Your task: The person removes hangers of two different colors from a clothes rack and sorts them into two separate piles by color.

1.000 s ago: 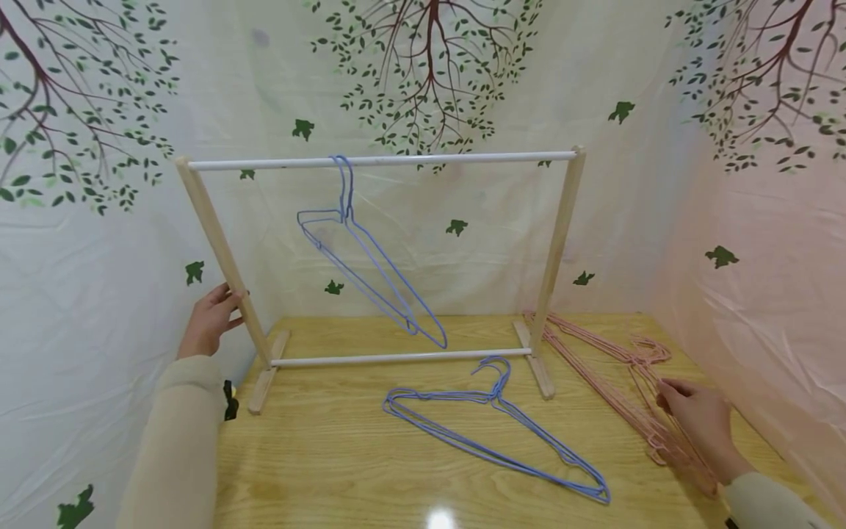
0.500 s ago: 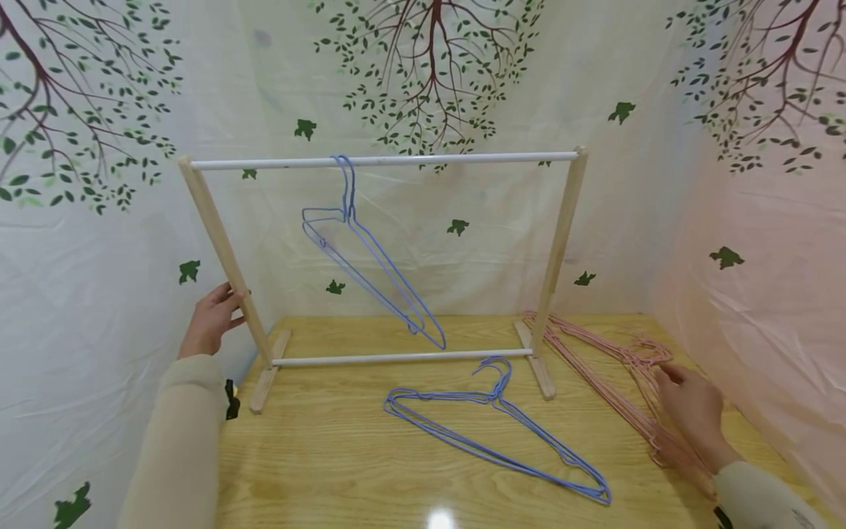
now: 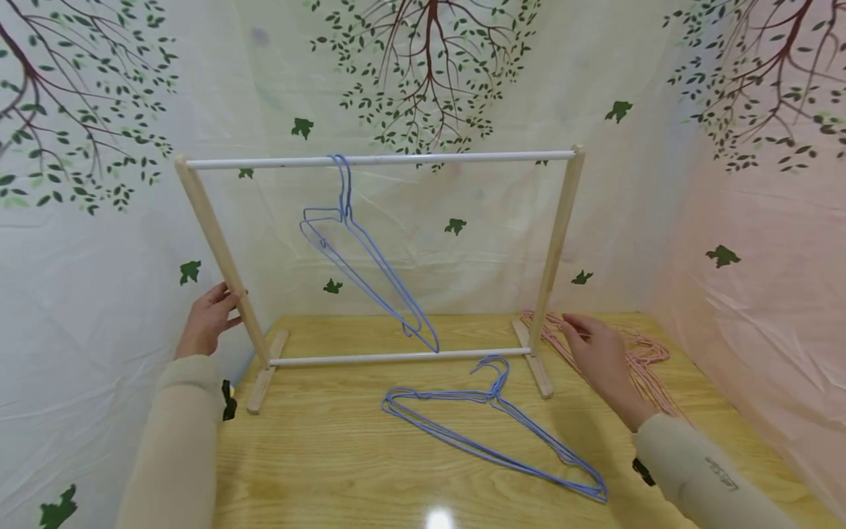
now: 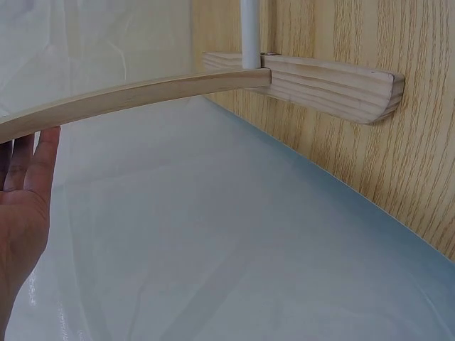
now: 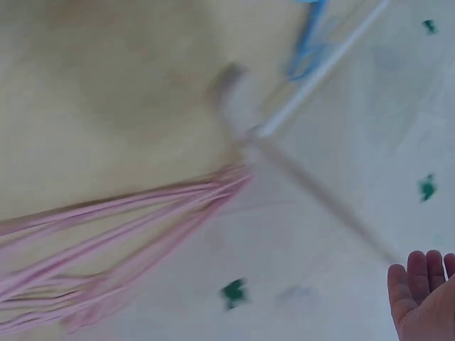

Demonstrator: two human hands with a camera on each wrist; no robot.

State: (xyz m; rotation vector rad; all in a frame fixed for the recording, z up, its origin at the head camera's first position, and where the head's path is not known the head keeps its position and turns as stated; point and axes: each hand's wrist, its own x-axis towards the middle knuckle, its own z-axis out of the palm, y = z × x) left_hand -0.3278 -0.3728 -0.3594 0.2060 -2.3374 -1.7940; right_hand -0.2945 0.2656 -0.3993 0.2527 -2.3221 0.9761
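Right hand (image 3: 595, 353) slid left over pink hangers (image 3: 644, 360), nearing rack post (image 3: 555, 242).

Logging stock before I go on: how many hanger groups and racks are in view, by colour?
Blue hangers on the rail: 1 bunch, exact count unclear
Blue hangers on the table: 1 bunch, count unclear
Pink hangers: 1 pile under the right hand, too tangled to count
Wooden rack: 1, left hand on its post
Total: 3 hanger groups, 1 rack
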